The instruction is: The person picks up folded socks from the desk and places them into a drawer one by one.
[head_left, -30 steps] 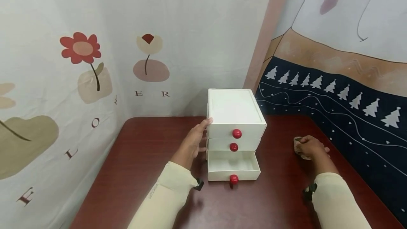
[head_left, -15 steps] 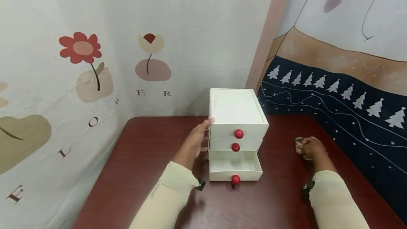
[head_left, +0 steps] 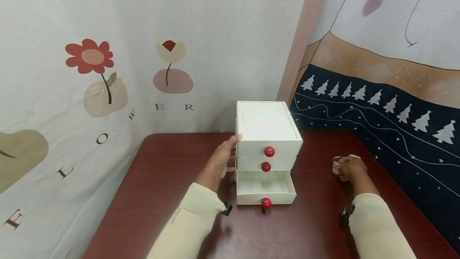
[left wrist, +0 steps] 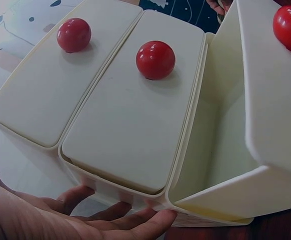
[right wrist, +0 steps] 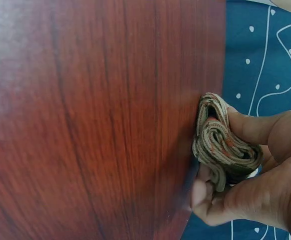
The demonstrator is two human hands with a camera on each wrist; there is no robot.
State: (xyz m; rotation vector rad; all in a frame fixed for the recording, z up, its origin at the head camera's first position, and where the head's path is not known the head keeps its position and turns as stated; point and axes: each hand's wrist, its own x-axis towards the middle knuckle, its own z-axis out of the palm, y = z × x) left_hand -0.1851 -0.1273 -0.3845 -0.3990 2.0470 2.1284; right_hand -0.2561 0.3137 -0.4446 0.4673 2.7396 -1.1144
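A white three-drawer box [head_left: 267,121] with red knobs stands on the table. Its bottom drawer [head_left: 248,200] is pulled out, and its visible inside is bare; the upper two drawers are closed. My left hand [head_left: 217,161] rests against the box's left side, its thumb at the top front corner. In the left wrist view, several fingertips [left wrist: 158,222] touch the side wall. Off to the right, my right hand [head_left: 353,169] pinches a rolled-up patterned cloth [right wrist: 220,145] at the tabletop. Whether the cloth touches the table is hard to tell.
The dark red wooden table [head_left: 172,163] has its right edge close beside my right hand. A white curtain [head_left: 215,31] with flower prints hangs behind, and a navy cloth [head_left: 377,131] with tree prints hangs along the right.
Both hands keep nearly the same places. My right hand and the cloth shift only slightly. The view swings a little right, then back; the box stays put.
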